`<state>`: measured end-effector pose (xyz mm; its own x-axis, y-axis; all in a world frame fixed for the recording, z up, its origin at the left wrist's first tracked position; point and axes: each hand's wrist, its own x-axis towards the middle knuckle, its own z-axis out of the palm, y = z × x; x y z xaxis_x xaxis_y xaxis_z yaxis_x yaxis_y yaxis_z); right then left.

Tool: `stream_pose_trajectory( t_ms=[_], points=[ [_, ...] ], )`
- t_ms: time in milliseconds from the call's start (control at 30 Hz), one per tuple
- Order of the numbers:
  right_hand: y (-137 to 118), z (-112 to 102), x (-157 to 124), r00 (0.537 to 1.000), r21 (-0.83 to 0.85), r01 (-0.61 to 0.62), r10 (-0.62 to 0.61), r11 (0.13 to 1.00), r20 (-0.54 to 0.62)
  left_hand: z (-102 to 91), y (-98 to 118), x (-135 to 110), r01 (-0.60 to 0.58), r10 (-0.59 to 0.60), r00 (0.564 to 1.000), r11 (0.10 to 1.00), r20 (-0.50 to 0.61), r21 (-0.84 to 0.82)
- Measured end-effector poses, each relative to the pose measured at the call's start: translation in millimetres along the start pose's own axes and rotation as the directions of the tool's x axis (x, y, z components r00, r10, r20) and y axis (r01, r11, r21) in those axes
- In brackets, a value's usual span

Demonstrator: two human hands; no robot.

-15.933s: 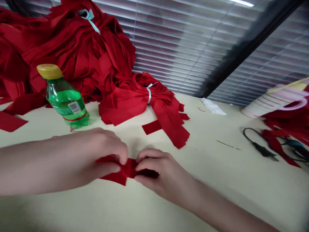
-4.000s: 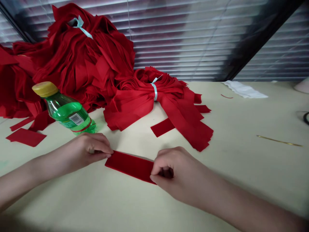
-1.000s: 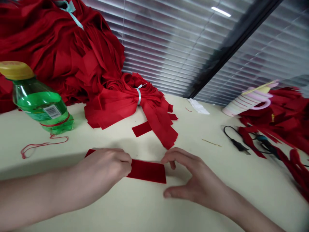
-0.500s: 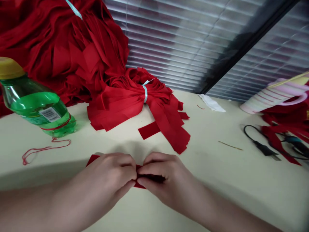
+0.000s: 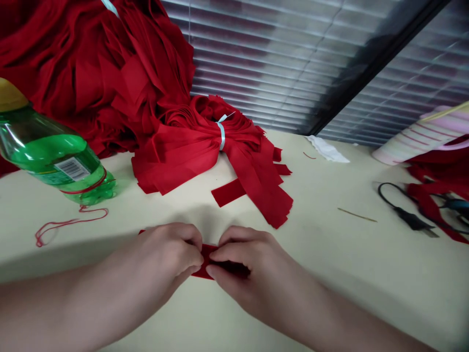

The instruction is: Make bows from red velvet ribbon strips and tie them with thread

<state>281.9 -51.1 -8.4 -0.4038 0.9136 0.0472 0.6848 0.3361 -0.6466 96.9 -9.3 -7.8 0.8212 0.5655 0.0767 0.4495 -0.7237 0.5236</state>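
Observation:
A small red felt strip (image 5: 207, 256) lies on the cream table (image 5: 330, 254) in front of me, mostly covered by my hands. My left hand (image 5: 166, 254) is closed, pinching the strip's left part with thumb and fingers. My right hand (image 5: 244, 266) is closed too, pinching the right part. The fingertips of both hands nearly meet over the strip's middle, where it looks bunched or folded.
A green bottle (image 5: 54, 159) with a yellow cap stands at the left, a loose red thread (image 5: 66, 225) beside it. A tied bundle of red strips (image 5: 216, 151) and a big red pile (image 5: 91, 68) lie behind. A black cable (image 5: 406, 210), a thin stick (image 5: 357, 215) and a striped cone (image 5: 421, 137) are at right.
One second ago the strip lay flat with my right hand open beside it. Both hands have since closed on it and pushed together over its middle.

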Motion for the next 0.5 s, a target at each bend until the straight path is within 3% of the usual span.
stream_pose_trajectory(
  t_ms=[200, 333, 500],
  points=[
    [2.7, 8.2, -3.3, 0.986, -0.096, 0.103, -0.114, 0.990, -0.122, 4.2, 1.6, -7.1, 0.005, -0.006, 1.000, 0.989, 0.008, 0.146],
    [3.4, 8.9, -4.7, 0.994, -0.064, 0.072, -0.077, 0.995, -0.080, 4.7, 5.9, -9.5, -0.013, 0.011, 1.000, 0.965, 0.010, 0.262],
    [3.7, 6.5, -2.4, 0.999, -0.003, 0.021, -0.021, 1.000, -0.037, 4.1, 7.5, -8.3, 0.008, -0.013, 1.000, 0.965, 0.016, 0.260]
  ],
)
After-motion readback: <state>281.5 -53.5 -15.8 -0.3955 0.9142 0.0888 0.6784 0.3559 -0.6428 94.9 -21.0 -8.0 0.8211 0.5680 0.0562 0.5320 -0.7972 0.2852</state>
